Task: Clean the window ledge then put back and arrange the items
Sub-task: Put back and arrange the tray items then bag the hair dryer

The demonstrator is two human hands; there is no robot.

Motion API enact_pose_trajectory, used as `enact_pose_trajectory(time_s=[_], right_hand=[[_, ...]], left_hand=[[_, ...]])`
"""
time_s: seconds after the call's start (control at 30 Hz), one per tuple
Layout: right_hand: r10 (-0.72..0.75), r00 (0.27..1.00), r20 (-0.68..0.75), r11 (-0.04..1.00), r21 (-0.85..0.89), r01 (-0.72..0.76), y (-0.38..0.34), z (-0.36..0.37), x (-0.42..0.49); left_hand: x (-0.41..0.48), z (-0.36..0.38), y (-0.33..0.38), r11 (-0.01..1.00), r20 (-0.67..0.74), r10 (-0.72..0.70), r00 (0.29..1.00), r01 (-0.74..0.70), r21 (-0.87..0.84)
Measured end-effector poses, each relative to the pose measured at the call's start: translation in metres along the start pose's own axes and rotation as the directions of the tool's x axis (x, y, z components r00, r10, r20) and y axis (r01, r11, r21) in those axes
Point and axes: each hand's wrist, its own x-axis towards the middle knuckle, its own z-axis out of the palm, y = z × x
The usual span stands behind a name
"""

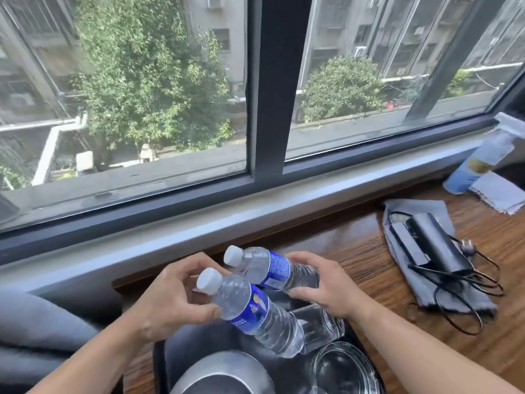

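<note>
Our left hand (173, 302) curls around the nearer water bottle (255, 311), our right hand (326, 285) around the farther water bottle (272, 268), both tilted above a black tray (159, 362) on the wooden surface (358, 248).

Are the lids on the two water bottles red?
No, the near clear plastic bottle and the far clear plastic bottle both have white caps.

Head-worn camera looks forward and down, close over the table (355, 245), facing the window ledge (255, 212).
</note>
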Motion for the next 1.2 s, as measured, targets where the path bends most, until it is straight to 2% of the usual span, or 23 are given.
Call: enact_pose_trajectory(time_s=[0.13, 0.33, 0.57, 0.7, 0.8, 0.93, 1.1, 1.2], right_hand=[[0.002, 0.998, -0.065, 0.992, 0.128, 0.007, 0.006, 0.004, -0.005], [-0.018, 0.995, -0.1, 0.967, 0.252, 0.043, 0.014, -0.001, -0.012], [0.018, 0.993, -0.117, 0.949, 0.315, 0.02, 0.02, -0.002, -0.026], [0.034, 0.994, -0.104, 0.933, 0.36, 0.006, 0.02, -0.006, -0.031], [0.041, 0.994, -0.1, 0.92, 0.392, 0.002, 0.02, -0.008, -0.031], [0.042, 0.997, -0.069, 0.912, 0.41, -0.01, 0.022, -0.011, -0.031], [0.065, 0.996, -0.053, 0.941, 0.336, -0.043, 0.03, -0.022, -0.032], [0.079, 0.997, -0.018, 0.945, 0.321, -0.069, 0.028, -0.025, -0.029]], left_hand=[[0.014, 0.008, 0.025, 0.996, 0.043, 0.059, 0.997, -0.062, 0.058], [0.033, 0.018, 0.051, 0.939, 0.123, 0.147, 0.981, -0.178, 0.295], [0.04, 0.025, 0.041, 0.962, 0.146, 0.126, 0.981, -0.157, 0.225], [0.034, 0.025, 0.027, 0.973, 0.214, 0.066, 0.975, -0.11, 0.202], [0.031, 0.03, 0.012, 0.983, 0.25, -0.031, 0.968, -0.015, 0.182], [0.039, 0.038, -0.002, 0.988, 0.25, -0.067, 0.966, 0.03, 0.15], [0.045, 0.045, -0.007, 0.996, 0.19, -0.078, 0.979, 0.069, 0.055], [0.051, 0.049, -0.006, 0.991, 0.149, -0.065, 0.987, 0.047, 0.125]])
